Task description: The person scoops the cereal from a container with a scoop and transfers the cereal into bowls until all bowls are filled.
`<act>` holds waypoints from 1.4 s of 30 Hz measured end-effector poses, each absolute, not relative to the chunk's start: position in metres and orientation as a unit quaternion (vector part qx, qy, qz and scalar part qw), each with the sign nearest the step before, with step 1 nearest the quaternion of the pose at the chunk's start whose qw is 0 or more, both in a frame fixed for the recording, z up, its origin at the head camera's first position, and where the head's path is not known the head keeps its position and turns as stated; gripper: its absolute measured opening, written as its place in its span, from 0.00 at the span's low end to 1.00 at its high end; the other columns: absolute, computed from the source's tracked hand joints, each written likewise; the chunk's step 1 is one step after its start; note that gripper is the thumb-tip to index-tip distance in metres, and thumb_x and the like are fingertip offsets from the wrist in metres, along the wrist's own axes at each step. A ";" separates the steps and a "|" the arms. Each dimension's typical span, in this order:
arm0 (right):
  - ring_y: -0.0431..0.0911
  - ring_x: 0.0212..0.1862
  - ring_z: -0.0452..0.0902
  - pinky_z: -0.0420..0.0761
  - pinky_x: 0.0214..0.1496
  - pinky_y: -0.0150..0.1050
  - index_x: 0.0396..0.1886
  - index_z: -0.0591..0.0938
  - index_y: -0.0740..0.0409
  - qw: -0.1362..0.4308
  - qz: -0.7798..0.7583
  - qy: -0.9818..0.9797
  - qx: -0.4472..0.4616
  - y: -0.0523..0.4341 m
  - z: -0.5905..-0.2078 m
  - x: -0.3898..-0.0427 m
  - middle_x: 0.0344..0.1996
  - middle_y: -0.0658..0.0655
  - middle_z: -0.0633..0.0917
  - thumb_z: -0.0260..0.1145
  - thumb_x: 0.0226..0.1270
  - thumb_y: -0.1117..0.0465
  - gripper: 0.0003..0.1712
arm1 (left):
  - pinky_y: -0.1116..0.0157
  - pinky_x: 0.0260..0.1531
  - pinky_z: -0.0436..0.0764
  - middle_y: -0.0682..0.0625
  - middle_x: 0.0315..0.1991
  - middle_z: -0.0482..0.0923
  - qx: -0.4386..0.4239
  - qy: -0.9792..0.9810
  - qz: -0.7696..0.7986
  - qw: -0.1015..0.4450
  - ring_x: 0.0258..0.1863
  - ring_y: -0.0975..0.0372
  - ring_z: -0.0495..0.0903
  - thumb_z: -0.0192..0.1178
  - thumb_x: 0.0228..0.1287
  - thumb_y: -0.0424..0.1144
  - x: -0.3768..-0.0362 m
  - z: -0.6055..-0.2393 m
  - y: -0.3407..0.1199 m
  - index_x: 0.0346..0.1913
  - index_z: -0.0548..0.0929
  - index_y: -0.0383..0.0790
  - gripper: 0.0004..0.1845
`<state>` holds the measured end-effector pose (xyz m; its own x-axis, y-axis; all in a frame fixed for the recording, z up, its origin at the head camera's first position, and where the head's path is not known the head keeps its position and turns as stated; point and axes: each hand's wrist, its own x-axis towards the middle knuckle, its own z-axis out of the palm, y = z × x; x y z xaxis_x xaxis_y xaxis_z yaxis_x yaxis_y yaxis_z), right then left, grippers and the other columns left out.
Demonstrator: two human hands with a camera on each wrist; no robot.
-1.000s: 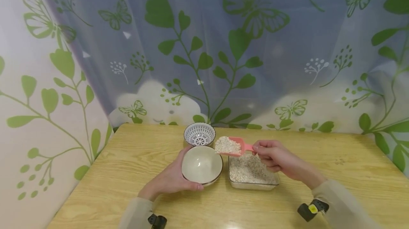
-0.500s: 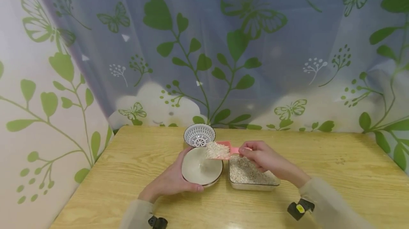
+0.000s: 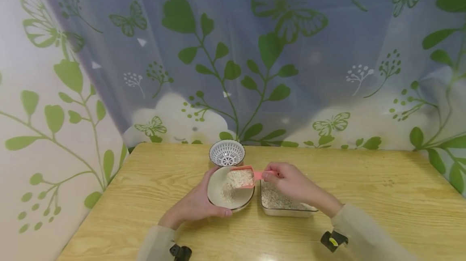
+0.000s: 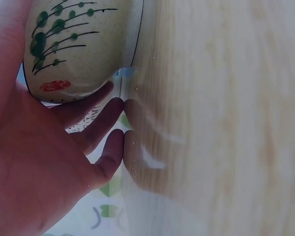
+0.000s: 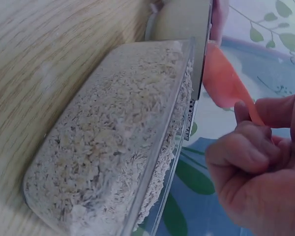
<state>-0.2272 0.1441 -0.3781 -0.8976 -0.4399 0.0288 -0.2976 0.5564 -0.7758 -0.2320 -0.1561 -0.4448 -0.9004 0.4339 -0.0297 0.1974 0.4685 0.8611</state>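
A cream bowl [image 3: 214, 186] with a dark rim stands on the table; a green plant motif marks its outside in the left wrist view. My left hand [image 3: 198, 204] holds its left side, thumb at the near side and fingers round the back. Over the bowl, my right hand [image 3: 289, 182] pinches the handle of a pink scoop [image 3: 257, 175], tilted down to the left. Oat flakes [image 3: 240, 178] fill the scoop and spill from its lip into the bowl. Below the right hand sits a rectangular container [image 3: 289, 212] full of oats, its back partly hidden.
A small black-and-white patterned bowl [image 3: 227, 152] stands directly behind the cream bowl. The wooden table [image 3: 164, 164] ends at a printed curtain [image 3: 309, 103] at the back and left.
My right hand has carried the scoop left from above the container to over the cream bowl and tipped it. Oats now fall into the bowl. My left hand stays in place.
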 end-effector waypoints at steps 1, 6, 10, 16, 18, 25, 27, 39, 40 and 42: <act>0.40 0.25 0.64 0.67 0.27 0.32 0.40 0.82 0.59 0.076 -0.408 0.884 -0.215 0.143 -0.378 -0.226 0.22 0.48 0.71 0.58 0.79 0.56 0.13 | 0.46 0.67 0.73 0.43 0.73 0.67 0.188 0.849 0.479 0.121 0.67 0.51 0.73 0.85 0.40 0.51 -0.232 -0.444 -0.156 0.83 0.44 0.49 0.72; 0.37 0.23 0.64 0.67 0.25 0.30 0.38 0.82 0.56 0.022 -0.350 0.901 -0.254 0.137 -0.379 -0.222 0.20 0.46 0.71 0.57 0.79 0.57 0.11 | 0.48 0.67 0.72 0.45 0.73 0.68 0.188 0.846 0.483 0.123 0.67 0.52 0.73 0.85 0.40 0.50 -0.234 -0.443 -0.155 0.83 0.45 0.49 0.71; 0.33 0.23 0.62 0.68 0.25 0.29 0.36 0.81 0.54 -0.063 -0.266 0.911 -0.310 0.133 -0.380 -0.219 0.20 0.43 0.71 0.61 0.77 0.59 0.08 | 0.50 0.66 0.71 0.46 0.72 0.68 0.188 0.847 0.481 0.123 0.66 0.54 0.73 0.84 0.40 0.51 -0.235 -0.443 -0.154 0.83 0.46 0.50 0.71; 0.31 0.21 0.56 0.63 0.21 0.25 0.34 0.78 0.53 -0.203 -0.132 0.891 -0.385 0.130 -0.385 -0.215 0.24 0.44 0.73 0.65 0.74 0.61 0.06 | 0.52 0.65 0.71 0.49 0.70 0.69 0.206 0.831 0.501 0.130 0.66 0.56 0.72 0.84 0.43 0.49 -0.236 -0.444 -0.154 0.82 0.47 0.50 0.68; 0.32 0.20 0.55 0.59 0.19 0.24 0.35 0.77 0.53 -0.232 -0.096 0.884 -0.395 0.131 -0.386 -0.215 0.25 0.45 0.74 0.65 0.74 0.60 0.06 | 0.51 0.66 0.71 0.48 0.70 0.69 0.204 0.830 0.502 0.129 0.66 0.55 0.72 0.84 0.43 0.48 -0.236 -0.444 -0.154 0.82 0.46 0.50 0.68; 0.33 0.18 0.53 0.51 0.17 0.24 0.36 0.75 0.53 -0.282 -0.012 0.868 -0.409 0.135 -0.388 -0.215 0.24 0.46 0.70 0.61 0.77 0.57 0.08 | 0.48 0.67 0.74 0.43 0.71 0.70 0.198 0.836 0.497 0.123 0.67 0.52 0.73 0.84 0.41 0.48 -0.237 -0.445 -0.154 0.83 0.44 0.47 0.71; 0.33 0.18 0.52 0.49 0.18 0.24 0.36 0.75 0.53 -0.297 0.000 0.860 -0.415 0.136 -0.388 -0.215 0.24 0.46 0.70 0.52 0.82 0.55 0.12 | 0.49 0.66 0.74 0.44 0.71 0.70 0.195 0.837 0.496 0.124 0.66 0.53 0.74 0.84 0.41 0.48 -0.236 -0.445 -0.154 0.83 0.44 0.47 0.71; 0.32 0.18 0.52 0.55 0.16 0.23 0.37 0.77 0.54 -0.326 -0.058 0.846 -0.418 0.142 -0.392 -0.216 0.26 0.47 0.77 0.42 0.86 0.53 0.21 | 0.51 0.64 0.75 0.44 0.70 0.70 0.190 0.842 0.490 0.119 0.65 0.53 0.74 0.84 0.42 0.49 -0.231 -0.444 -0.155 0.82 0.46 0.49 0.69; 0.31 0.19 0.54 0.59 0.17 0.23 0.38 0.78 0.54 -0.322 -0.081 0.848 -0.413 0.144 -0.392 -0.216 0.27 0.47 0.79 0.48 0.85 0.55 0.16 | 0.51 0.64 0.74 0.45 0.70 0.70 0.189 0.843 0.490 0.117 0.66 0.53 0.74 0.84 0.43 0.50 -0.231 -0.444 -0.155 0.82 0.46 0.50 0.68; 0.30 0.20 0.58 0.65 0.19 0.23 0.39 0.80 0.56 -0.300 -0.135 0.857 -0.397 0.148 -0.391 -0.216 0.27 0.46 0.80 0.59 0.78 0.60 0.06 | 0.50 0.66 0.72 0.47 0.71 0.69 0.185 0.846 0.486 0.114 0.66 0.54 0.73 0.83 0.44 0.51 -0.230 -0.444 -0.156 0.82 0.47 0.51 0.67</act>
<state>-0.2156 0.1484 -0.3913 -0.5059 -0.5987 0.6209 -0.7610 0.6488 0.0055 -0.2296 -0.1563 -0.4440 -0.9053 0.4246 -0.0124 0.2033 0.4587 0.8650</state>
